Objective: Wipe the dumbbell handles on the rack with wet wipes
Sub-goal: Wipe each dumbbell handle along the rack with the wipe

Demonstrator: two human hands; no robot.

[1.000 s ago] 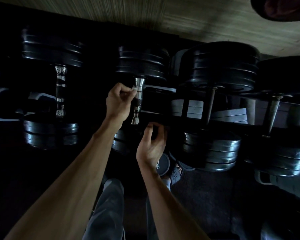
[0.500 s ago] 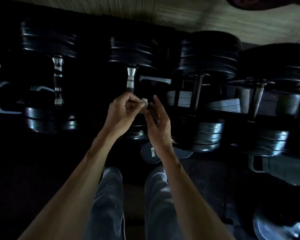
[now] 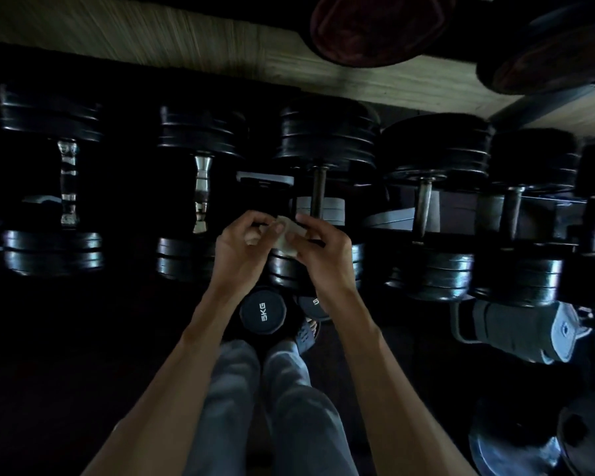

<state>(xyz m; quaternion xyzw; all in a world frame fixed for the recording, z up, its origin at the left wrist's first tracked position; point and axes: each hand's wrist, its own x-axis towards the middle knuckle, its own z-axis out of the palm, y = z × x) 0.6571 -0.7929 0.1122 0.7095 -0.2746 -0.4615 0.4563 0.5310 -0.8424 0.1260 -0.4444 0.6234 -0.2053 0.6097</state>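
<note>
A small pale wet wipe (image 3: 287,235) is pinched between my left hand (image 3: 244,245) and my right hand (image 3: 322,247), in front of the rack and off the dumbbells. Several black dumbbells lie side by side on the rack. A shiny chrome handle (image 3: 201,194) stands just left of my hands, with another chrome handle (image 3: 68,182) further left. Directly behind my hands is a dull dark handle (image 3: 318,194), and more dark handles (image 3: 423,211) follow to the right.
A 5 kg dumbbell (image 3: 262,312) lies low down between my forearms, above my grey trouser legs. Weight plates (image 3: 516,441) lie at the lower right. Wooden flooring (image 3: 186,42) runs behind the rack. The scene is dim.
My left hand came off the chrome handle with the wipe, and my right hand rose to join it. Both now pinch the wipe further right, in front of the dark handle.
</note>
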